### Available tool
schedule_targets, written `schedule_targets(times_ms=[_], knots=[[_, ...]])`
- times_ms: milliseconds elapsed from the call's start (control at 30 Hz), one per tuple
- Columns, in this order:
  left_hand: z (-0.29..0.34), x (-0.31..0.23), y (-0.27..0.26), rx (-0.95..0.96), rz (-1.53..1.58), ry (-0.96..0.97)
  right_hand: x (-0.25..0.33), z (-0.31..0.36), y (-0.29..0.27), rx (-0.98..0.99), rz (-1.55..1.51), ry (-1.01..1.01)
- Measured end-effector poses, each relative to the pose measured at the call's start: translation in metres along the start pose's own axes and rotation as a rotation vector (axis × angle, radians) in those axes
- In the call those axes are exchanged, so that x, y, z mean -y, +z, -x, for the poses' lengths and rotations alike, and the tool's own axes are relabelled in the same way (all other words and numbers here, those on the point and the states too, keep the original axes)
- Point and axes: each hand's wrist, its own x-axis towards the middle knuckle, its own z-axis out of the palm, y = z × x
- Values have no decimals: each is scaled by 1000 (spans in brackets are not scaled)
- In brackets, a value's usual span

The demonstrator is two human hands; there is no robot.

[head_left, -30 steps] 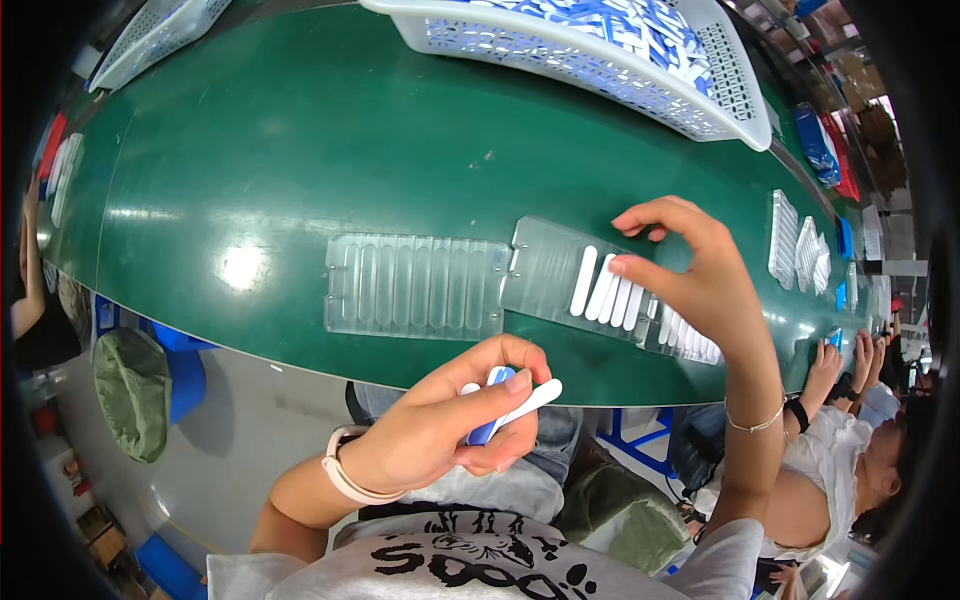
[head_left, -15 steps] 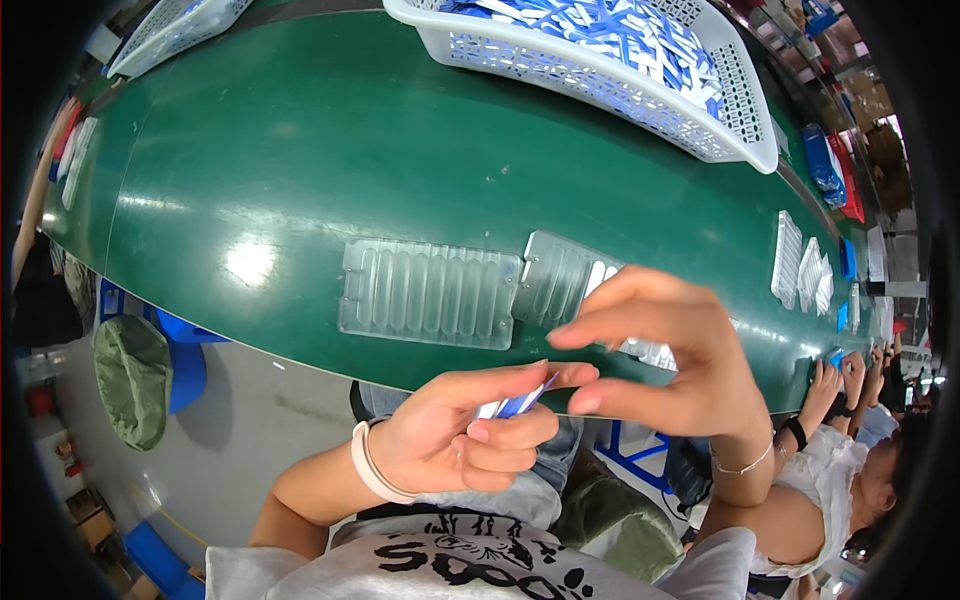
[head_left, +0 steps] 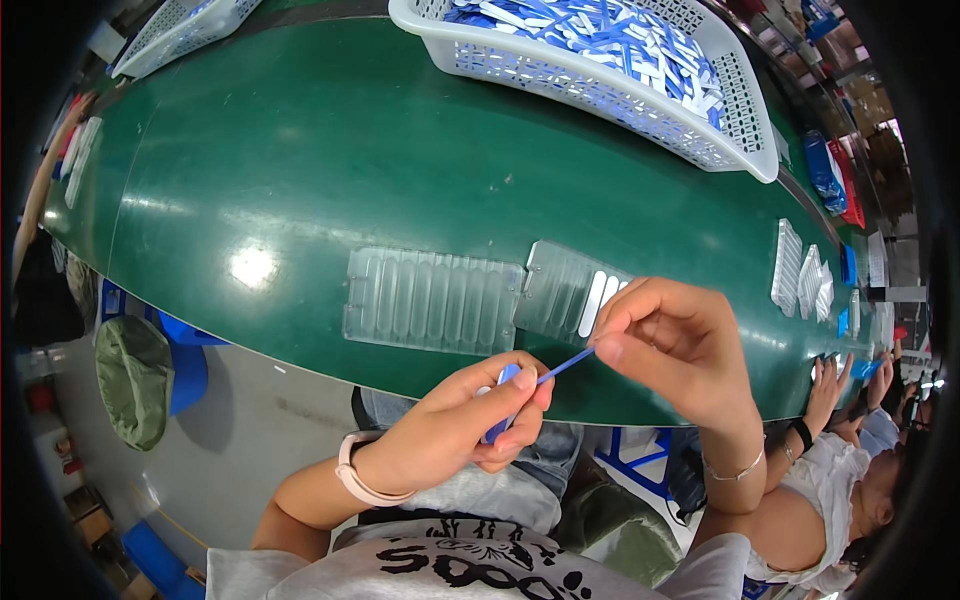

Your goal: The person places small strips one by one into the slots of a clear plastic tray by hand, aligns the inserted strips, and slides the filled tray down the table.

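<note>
My left hand is closed round several flat, round-ended strips, blue on some faces and white on others. One thin blue strip sticks out from its fingertips toward the right, seen edge-on. My right hand pinches the far end of that strip between thumb and fingers. Beyond the hands, on the green table, lies a clear plastic tray with long rounded grooves and no strips in them. Touching or nearly touching its right side is a second clear tray; white strips fill some grooves, and my right hand hides the rest.
A white perforated basket heaped with blue and white strips stands at the table's far side. Another white basket is at the far left. More clear trays lie at the right, where a co-worker's hand reaches over the table edge.
My right hand has gone from spread fingers to a pinch on the end of a blue strip. That strip now bridges my two hands. My left hand has turned slightly, still holding its strips.
</note>
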Motion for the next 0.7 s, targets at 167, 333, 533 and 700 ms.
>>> schedule_targets(times_ms=[167, 333, 533, 700], knots=[[-3, -1, 5, -68, -136, 30, -1, -4, -4, -6, -3, 99], [-8, -14, -1, -25, 84, -37, -3, -28, -34, -92, 276, 93], [-1, -18, 1, -85, -19, -46, -1, -48, -35, -15, 651, -34], [7, -22, 17, -78, -215, 96, 2, -59, -21, 98, 901, -44]])
